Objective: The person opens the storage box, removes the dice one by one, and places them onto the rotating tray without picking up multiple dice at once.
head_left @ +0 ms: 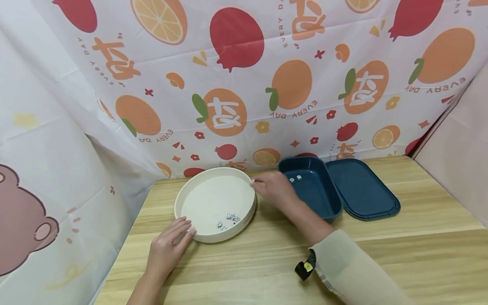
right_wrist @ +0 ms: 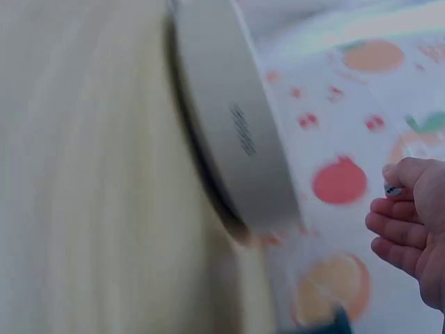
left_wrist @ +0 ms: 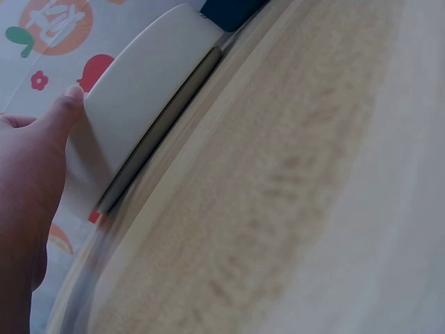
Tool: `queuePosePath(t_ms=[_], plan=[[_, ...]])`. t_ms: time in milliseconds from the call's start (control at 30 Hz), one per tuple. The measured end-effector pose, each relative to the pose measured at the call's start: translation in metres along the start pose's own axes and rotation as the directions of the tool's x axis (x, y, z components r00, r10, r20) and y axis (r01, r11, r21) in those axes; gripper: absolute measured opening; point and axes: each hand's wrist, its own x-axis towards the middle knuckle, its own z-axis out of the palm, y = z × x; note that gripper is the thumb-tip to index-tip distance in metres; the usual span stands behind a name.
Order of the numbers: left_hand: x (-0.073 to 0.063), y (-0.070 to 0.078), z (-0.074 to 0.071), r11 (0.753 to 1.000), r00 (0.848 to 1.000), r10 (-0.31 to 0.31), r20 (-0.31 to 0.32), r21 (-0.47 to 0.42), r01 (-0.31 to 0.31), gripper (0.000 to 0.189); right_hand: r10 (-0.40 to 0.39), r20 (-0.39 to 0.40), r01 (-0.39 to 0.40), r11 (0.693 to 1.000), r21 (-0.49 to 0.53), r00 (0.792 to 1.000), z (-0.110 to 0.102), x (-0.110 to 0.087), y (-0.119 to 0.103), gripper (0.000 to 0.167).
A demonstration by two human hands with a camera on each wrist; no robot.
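Note:
A round white tray [head_left: 213, 199] with a raised wall stands on the wooden table, and several small white dice [head_left: 229, 216] lie near its front edge. My left hand [head_left: 167, 243] holds the tray's front-left rim, the thumb lying against the wall in the left wrist view. Above the tray's right rim, my right hand [head_left: 276, 188] pinches a die [right_wrist: 393, 189] between thumb and index finger; its other fingers are loosely bent. To the right is a dark blue box [head_left: 318, 199] with two dice [head_left: 299, 177] visible inside; my right forearm crosses before part of it.
A dark blue lid [head_left: 364, 188] lies flat on the table [head_left: 244, 271] to the right of the box. Behind stands a fruit-print cloth [head_left: 251, 97], close to the tray and box. A pale curtain [head_left: 57, 140] hangs at the left.

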Motion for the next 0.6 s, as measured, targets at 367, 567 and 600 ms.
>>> queuePosePath(t_ms=[367, 567, 600], plan=[[-0.003, 0.001, 0.002, 1.000, 1.000, 0.000, -0.008, 0.000, 0.000, 0.026, 0.031, 0.215, -0.046, 0.997, 0.066, 0.976, 0.070, -0.005, -0.027, 0.021], [0.000, 0.000, 0.001, 1.000, 1.000, 0.003, -0.012, 0.013, -0.003, 0.025, 0.099, 0.275, -0.121, 0.991, 0.062, 0.956, 0.084, -0.001, -0.032, 0.021], [0.001, 0.000, 0.001, 1.000, 1.000, 0.001, -0.009, 0.014, -0.001, 0.025, 0.112, 0.282, -0.134, 0.989, 0.058, 0.953, 0.085, -0.001, -0.033, 0.020]])
